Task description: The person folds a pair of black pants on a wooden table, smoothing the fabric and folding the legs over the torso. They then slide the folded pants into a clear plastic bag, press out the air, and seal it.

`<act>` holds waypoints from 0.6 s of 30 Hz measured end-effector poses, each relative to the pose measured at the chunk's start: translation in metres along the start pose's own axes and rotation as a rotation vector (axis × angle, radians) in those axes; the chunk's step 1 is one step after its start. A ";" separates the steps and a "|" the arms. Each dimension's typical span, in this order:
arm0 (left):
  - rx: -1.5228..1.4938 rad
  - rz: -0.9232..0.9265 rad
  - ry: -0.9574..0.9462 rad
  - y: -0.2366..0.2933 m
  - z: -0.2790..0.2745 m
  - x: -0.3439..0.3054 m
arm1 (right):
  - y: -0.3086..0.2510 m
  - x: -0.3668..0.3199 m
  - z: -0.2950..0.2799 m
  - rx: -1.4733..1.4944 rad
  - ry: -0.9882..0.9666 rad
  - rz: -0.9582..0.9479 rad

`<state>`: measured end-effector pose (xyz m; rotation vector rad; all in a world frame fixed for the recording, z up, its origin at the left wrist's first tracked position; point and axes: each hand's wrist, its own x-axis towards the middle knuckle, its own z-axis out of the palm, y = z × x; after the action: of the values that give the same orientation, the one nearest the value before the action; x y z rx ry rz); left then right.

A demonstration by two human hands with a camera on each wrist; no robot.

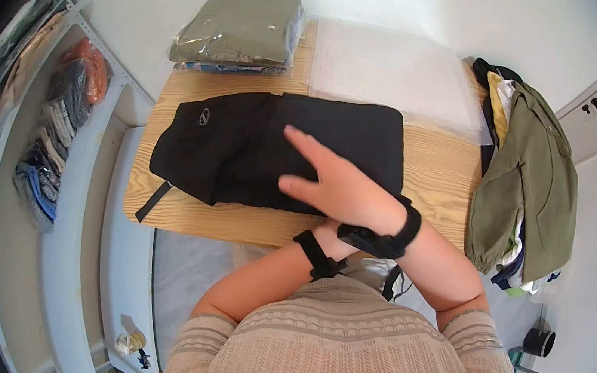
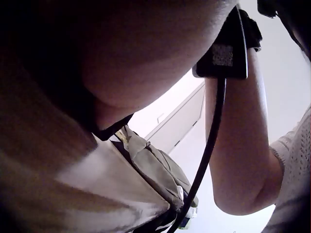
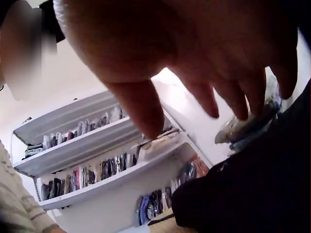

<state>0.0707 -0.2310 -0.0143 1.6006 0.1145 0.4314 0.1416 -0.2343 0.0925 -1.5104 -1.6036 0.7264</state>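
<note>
A folded black garment [image 1: 244, 142] with a small pale logo lies lengthwise on the wooden table. A dark strap [image 1: 153, 201] sticks out at its lower left corner. My right hand [image 1: 343, 189] is over the garment's right half, fingers straight and thumb apart, holding nothing. Spread fingers [image 3: 206, 99] also show in the right wrist view, beside the black cloth. My left hand [image 1: 335, 238] reaches in under the right wrist, at the garment's near edge. Its fingers are hidden there; in the left wrist view the dark left palm [image 2: 141, 63] fills the top, near black cloth.
Bagged olive clothes [image 1: 244, 28] are stacked at the back left of the table [image 1: 436, 174]. Clear plastic bags [image 1: 396, 71] lie at the back middle. Loose garments [image 1: 533, 180] hang over the right edge. Shelves [image 1: 76, 157] of bagged clothes stand on the left.
</note>
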 end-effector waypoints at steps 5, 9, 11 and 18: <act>0.175 -0.023 -0.133 -0.002 0.005 0.013 | -0.008 -0.026 -0.038 -0.107 -0.102 -0.002; 0.352 -0.310 -0.050 0.015 0.006 0.019 | 0.016 -0.058 -0.063 -0.143 0.069 0.201; 0.319 -0.222 0.013 -0.007 0.011 0.015 | 0.029 -0.076 -0.064 -0.254 0.061 0.216; 0.042 -0.360 -0.055 0.026 0.007 0.004 | 0.024 -0.095 -0.049 -0.439 0.044 0.227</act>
<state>0.0721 -0.2383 0.0120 1.5911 0.3654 0.1054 0.1927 -0.3309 0.0816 -2.0340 -1.6454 0.4733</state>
